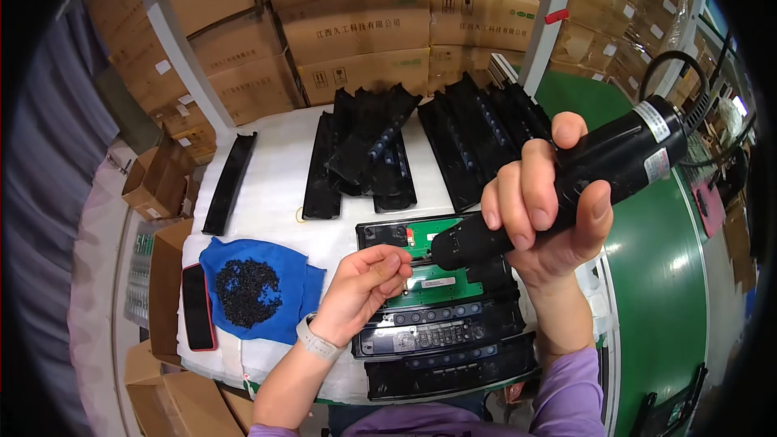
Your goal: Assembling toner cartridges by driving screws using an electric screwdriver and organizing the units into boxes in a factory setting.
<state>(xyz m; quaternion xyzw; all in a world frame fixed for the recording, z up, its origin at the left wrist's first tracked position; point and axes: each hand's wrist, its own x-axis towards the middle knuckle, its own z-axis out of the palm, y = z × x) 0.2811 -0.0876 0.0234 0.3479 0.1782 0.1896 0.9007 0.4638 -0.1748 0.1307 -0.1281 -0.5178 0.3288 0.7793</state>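
My right hand [544,210] is wrapped round a black electric screwdriver [627,154], held tilted with its nose pointing left and down. At the driver's tip, my left hand [366,287] is closed in a pinch. Whatever sits between those fingertips is too small to make out. Both hands are above a black plastic housing [382,235] with green circuit boards [437,285] in it, partly hidden by the driver and my hands. On the near side lie black panels with rows of round buttons [441,340]. To the left, a pile of small black screws [247,291] rests on a blue cloth [298,287].
Several long black housings [324,170] lie stacked at the back of the white table [279,146]; one narrow black strip [231,186] lies apart at left. A red-edged phone [197,307] is beside the cloth. Cardboard boxes [348,32] stand behind. The driver's cable [676,61] loops at right.
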